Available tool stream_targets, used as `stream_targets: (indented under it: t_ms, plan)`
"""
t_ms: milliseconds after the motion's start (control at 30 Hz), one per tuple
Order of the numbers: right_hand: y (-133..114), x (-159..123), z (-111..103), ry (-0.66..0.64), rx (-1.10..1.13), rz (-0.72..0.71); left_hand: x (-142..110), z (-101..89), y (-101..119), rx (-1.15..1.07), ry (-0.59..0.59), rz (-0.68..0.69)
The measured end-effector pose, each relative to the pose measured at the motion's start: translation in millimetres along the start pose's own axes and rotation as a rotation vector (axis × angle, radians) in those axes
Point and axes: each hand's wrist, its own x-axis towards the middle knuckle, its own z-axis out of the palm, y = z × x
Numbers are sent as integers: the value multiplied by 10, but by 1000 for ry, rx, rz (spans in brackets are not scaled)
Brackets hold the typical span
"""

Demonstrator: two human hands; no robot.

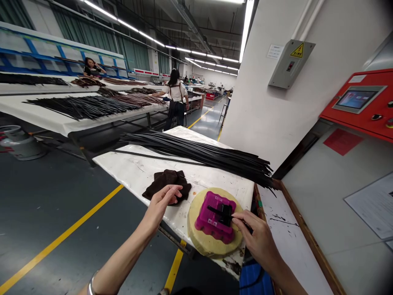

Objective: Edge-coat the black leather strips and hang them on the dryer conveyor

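Note:
My right hand (pixel 258 233) pinches a slim black piece (pixel 215 211), a strip or a tool handle; I cannot tell which. It lies across a small black block (pixel 226 214) on top of a magenta, wavy-edged holder (pixel 202 223). That holder rests on a round, pale yellow pad (pixel 195 241) at the table's near corner. My left hand (pixel 162 200) is open, fingers loosely bent, with nothing seen in it. Beneath and behind its fingers a crumpled dark brown cloth (pixel 170 178) lies on the white-covered table (pixel 129 166).
A long bundle of black strips (pixel 196 149) spans the table's far side. Blue plastic (pixel 253 278) shows below at right, near a red control panel (pixel 362 102). Long tables with more strips (pixel 82 106) stand at left, where a person (pixel 176 94) is standing and another person (pixel 93 68) is farther back.

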Motion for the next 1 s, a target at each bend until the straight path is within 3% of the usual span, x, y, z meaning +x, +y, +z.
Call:
stream_targets:
  t_ms: [800,900,1000]
  plan:
    - [203,-372,-513,-37,-39,174,-102,142,-38,47,9,-45]
    - [183,-452,-598,72,94,336,-118,152,11,63,33,-5]
    - [158,-546,-675,306,300,618,-167,202,116,118,51,90]
